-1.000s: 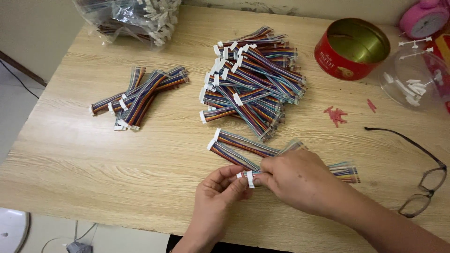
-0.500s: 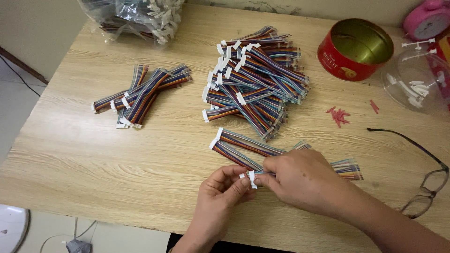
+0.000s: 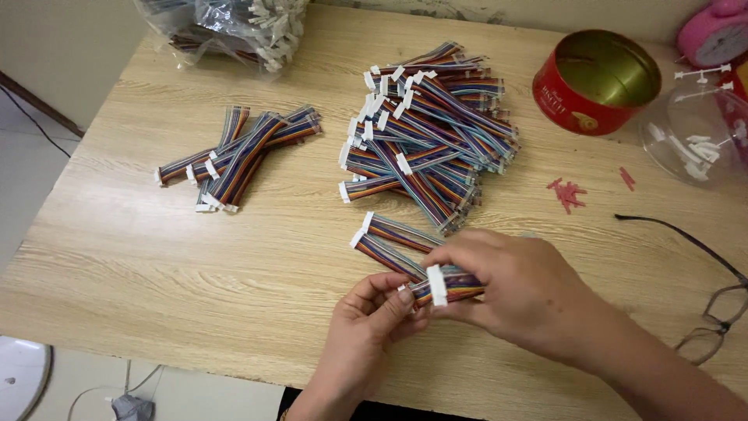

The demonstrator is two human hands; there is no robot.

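Observation:
Both hands meet near the front edge of a light wooden table point(image 3: 156, 265). My right hand point(image 3: 518, 288) grips a short rainbow ribbon cable point(image 3: 456, 284) with a white connector point(image 3: 436, 284) at its end. My left hand point(image 3: 366, 331) pinches that same connector end from below with its fingertips. Two more ribbon cables point(image 3: 389, 242) lie on the table just beyond the hands. A big heap of the same cables point(image 3: 425, 132) sits at the table's middle. A smaller bunch of cables point(image 3: 238, 156) lies to the left.
A red round tin point(image 3: 596, 82), open and empty, stands at the back right. Beside it is a clear plastic lid point(image 3: 697, 136) with small white parts. Red bits point(image 3: 569, 193) lie nearby. Black glasses point(image 3: 713, 300) rest at the right edge. A clear bag of connectors point(image 3: 234, 27) sits back left.
The hands have lifted the cable slightly off the table and turned its white connector end more toward me. The piles have not moved.

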